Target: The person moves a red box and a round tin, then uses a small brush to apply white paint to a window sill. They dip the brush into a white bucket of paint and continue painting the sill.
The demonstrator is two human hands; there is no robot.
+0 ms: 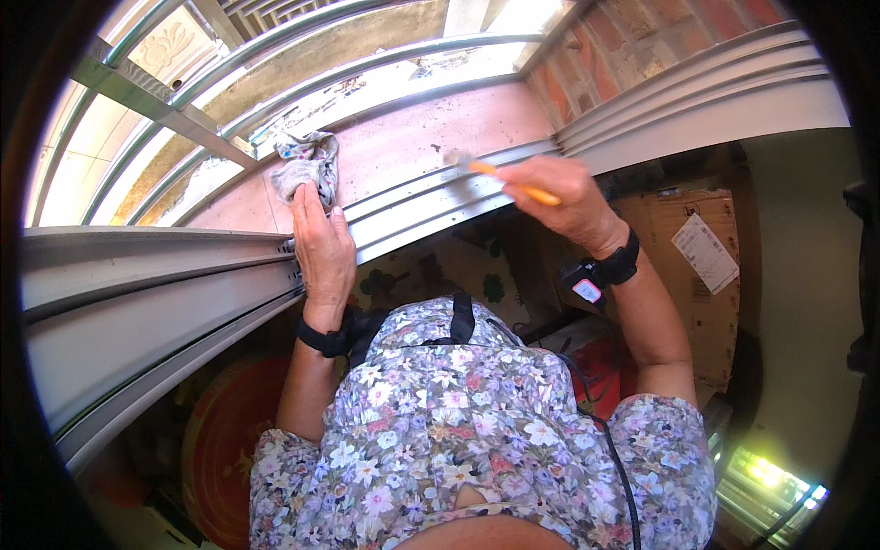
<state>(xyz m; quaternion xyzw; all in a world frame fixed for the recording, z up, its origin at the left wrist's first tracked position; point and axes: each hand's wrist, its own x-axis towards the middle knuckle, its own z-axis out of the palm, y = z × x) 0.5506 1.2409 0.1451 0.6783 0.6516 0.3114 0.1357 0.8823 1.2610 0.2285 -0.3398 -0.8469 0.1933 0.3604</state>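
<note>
My right hand (557, 196) grips the yellow-orange handle (485, 168) of a small brush. The brush's head (457, 159) is blurred by motion over the inner edge of a pink tiled windowsill (405, 151), beside the aluminium sliding-window track (419, 201). Flat at the track's left end lies my left hand (324, 244), its fingertips touching a crumpled grey patterned cloth (302, 172) and its thumb held apart. The cloth rests on the sill. Dark specks of dirt dot the tile and the track grooves.
Metal window bars (371, 65) curve along the sill's outer side. Window frame sections (158, 282) stand at left, and a brick wall (598, 62) rises at right. Below the track is a cardboard box (674, 227) with a label. A black cord (615, 460) hangs over my floral shirt.
</note>
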